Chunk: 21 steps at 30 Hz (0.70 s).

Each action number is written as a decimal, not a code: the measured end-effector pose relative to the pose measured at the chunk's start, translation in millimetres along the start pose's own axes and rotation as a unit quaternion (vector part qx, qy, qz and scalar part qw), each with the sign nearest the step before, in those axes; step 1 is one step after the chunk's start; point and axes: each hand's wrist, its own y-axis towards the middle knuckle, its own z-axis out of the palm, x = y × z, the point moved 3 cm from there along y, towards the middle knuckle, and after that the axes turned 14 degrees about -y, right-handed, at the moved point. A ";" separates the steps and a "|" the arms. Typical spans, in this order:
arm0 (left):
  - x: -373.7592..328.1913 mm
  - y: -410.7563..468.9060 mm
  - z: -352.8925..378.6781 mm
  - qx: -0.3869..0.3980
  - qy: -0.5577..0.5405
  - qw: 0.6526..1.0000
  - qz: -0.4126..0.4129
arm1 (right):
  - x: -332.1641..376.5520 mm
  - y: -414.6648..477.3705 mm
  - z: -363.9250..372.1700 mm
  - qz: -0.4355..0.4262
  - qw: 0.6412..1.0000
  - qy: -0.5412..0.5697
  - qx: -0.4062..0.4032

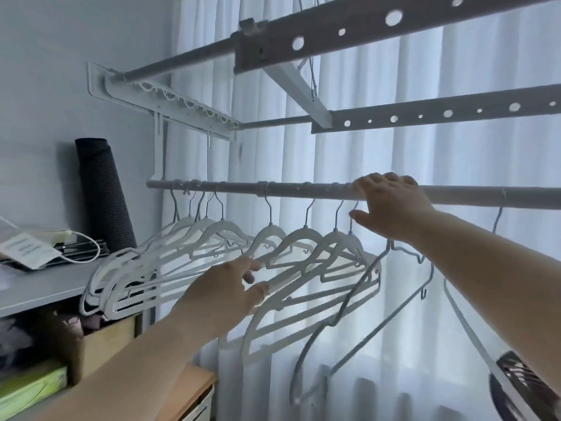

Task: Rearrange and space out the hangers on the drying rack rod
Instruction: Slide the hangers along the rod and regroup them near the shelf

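A grey rod [291, 189] runs across the middle of the head view. Several white hangers [212, 235] hang from it, bunched tightly at the left end and looser toward the middle. A thin grey wire hanger [364, 305] hangs right of them, its hook hidden behind my right hand. My right hand [391, 205] rests on top of the rod, fingers spread, thumb below beside the hook of the nearest white hanger [349, 238]. My left hand [230, 287] reaches up to the lower bar of a white hanger [282, 278], fingertips pinching it.
Perforated upper rack bars [394, 19] and a white frame arm [188, 104] sit overhead. A grey shelf [45, 287] at left carries a dark rolled mat [103, 196], papers and a cable. White curtains [394, 153] hang behind. Another hanger [473, 338] hangs at far right.
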 end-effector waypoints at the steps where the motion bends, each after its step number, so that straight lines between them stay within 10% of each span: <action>1: 4.2 1.4 0.6 0.014 -0.010 1.000 -0.001 | 2.6 3.1 1.9 0.009 1.000 -0.006 0.005; 14: -16.9 -1.3 8.2 -0.047 -0.108 0.979 0.169 | -15.1 1.0 13.0 0.092 0.994 -0.060 0.001; 21: -35.2 -2.3 30.8 0.038 0.147 0.975 0.161 | -40.6 -11.6 12.4 0.098 0.994 -0.049 0.023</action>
